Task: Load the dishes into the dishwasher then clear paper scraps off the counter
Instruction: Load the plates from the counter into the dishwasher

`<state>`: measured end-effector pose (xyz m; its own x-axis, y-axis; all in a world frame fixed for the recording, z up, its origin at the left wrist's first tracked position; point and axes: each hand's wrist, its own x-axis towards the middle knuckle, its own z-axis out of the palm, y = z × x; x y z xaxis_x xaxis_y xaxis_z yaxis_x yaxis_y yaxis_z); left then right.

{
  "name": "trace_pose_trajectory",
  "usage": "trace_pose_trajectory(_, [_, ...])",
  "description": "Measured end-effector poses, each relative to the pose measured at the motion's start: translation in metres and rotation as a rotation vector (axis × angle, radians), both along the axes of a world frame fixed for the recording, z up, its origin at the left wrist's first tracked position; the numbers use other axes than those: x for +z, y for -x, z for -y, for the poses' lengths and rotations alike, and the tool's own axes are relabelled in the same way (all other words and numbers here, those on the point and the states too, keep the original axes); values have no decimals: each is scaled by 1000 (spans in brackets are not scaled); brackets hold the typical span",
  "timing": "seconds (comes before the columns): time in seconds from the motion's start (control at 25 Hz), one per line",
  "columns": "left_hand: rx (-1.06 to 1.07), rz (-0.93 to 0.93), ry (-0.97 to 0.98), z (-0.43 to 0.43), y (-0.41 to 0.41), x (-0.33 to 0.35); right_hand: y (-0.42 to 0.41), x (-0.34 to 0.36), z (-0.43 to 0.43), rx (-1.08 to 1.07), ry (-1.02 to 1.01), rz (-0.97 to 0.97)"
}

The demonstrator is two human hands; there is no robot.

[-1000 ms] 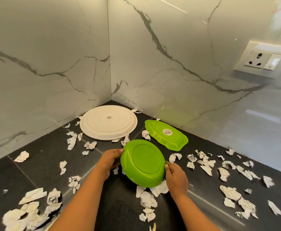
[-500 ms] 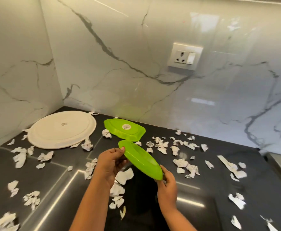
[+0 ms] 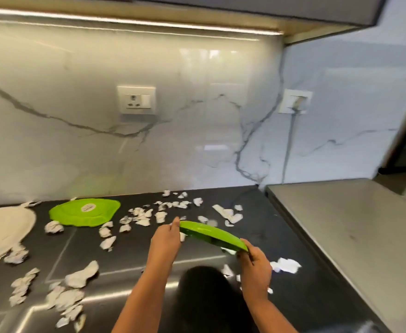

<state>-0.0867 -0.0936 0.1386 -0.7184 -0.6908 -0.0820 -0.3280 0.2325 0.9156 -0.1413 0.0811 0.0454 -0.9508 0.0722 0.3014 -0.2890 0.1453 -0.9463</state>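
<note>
A marble wall (image 3: 197,140), white with grey veins, runs along the back edge of the black counter (image 3: 125,260). Against the counter's right edge lies a paler grey surface (image 3: 341,224).

At the counter's left edge, a large white plate (image 3: 2,231) lies flat, partly cut off by the frame. Just to its right, close to the back edge, a green leaf-shaped dish (image 3: 84,212) rests upside down with a round sticker on its base.

The green round plate (image 3: 211,234) is off the counter, held in the air over the right half, between the middle and the front edge. It is seen almost edge-on and tilted, its left end higher than its right. The left hand (image 3: 166,239) grips the left rim with curled fingers; the right hand (image 3: 256,263) pinches the right rim between thumb and fingers. Both forearms reach in from the front edge.

Torn paper scraps (image 3: 81,277) lie scattered over the counter: a band along the back edge behind the held plate, clusters near the front left corner and around the white plate, and one bright white scrap (image 3: 286,265) just right of the right hand.

A wall socket (image 3: 136,100) sits in the marble above the leaf-shaped dish, and a second socket (image 3: 294,102) is farther right with a cable hanging down from it.
</note>
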Motion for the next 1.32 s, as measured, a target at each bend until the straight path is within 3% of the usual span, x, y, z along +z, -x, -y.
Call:
trace_pose_trajectory(0.4, [-501, -173, -80, -321, 49, 20, -38, 21, -323, -559, 125, -38])
trace_pose_trajectory(0.64, [-844, -81, -76, -466, 35, -4, -97, -14, -457, -852, 178, 52])
trace_pose_trajectory(0.88, [-1130, 113, -58, -564, 36, -68, -142, -86, -524, -1052, 249, 185])
trace_pose_trajectory(1.04, [-1201, 294, -167, -599, 64, -119, -138, -118, -543, -1100, 175, 314])
trace_pose_trajectory(1.32, [-1261, 491, -194, -641, 159, -220, -83, -164, -571, -1069, 68, 560])
